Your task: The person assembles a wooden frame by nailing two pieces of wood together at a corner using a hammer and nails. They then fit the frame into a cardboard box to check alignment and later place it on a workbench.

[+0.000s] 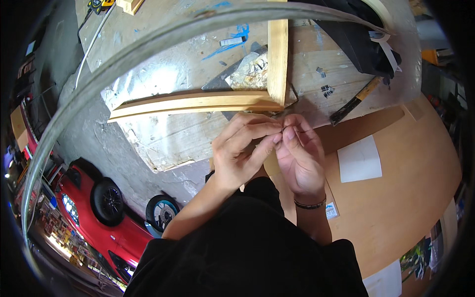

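My left hand [235, 151] and my right hand [301, 163] meet over the near edge of the workbench. The fingertips of both are pinched together on something tiny and dark, too small and covered to name. Just beyond my fingers lies a corner of light wood, where a long wooden strip [193, 102] running left meets an upright-running one [277, 54]. Small dark metal pieces [327, 91] lie to the right of that corner, with a few more [320, 72] behind them. A tool with a worn wood-and-black handle [357, 101] rests farther right.
Black sheet material [346, 42] and a pale tape roll [378, 12] sit at the back right. A brown board [410, 163] bearing white paper [359, 158] spreads at right. A grey curved bar [123, 49] arcs across the view. A red car [89, 208] stands left, beside a loose wheel [162, 212].
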Demonstrator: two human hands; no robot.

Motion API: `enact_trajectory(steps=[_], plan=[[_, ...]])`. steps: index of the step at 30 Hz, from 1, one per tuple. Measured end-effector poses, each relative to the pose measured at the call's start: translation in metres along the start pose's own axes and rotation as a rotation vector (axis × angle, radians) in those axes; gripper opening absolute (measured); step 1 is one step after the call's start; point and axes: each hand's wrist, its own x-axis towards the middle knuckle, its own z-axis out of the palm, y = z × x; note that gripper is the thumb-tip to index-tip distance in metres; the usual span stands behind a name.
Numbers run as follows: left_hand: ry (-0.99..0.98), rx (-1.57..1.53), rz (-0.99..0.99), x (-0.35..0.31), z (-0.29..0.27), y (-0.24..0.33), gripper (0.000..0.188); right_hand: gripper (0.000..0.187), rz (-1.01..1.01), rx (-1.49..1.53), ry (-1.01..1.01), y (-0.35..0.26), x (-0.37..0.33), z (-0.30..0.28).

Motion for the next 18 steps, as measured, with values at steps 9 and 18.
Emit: enact_trajectory(steps=[9, 18], plan=[[-0.08, 0.242, 0.128, 0.012, -0.018, -0.001, 0.021, 0.013, -0.188, -0.802, -0.064, -0.012, 0.013, -0.007], [-0.066, 0.521, 0.324, 0.04, -0.02, -0.019, 0.024, 0.009, -0.563, -1.481, -0.327, -0.049, 0.058, 0.002]])
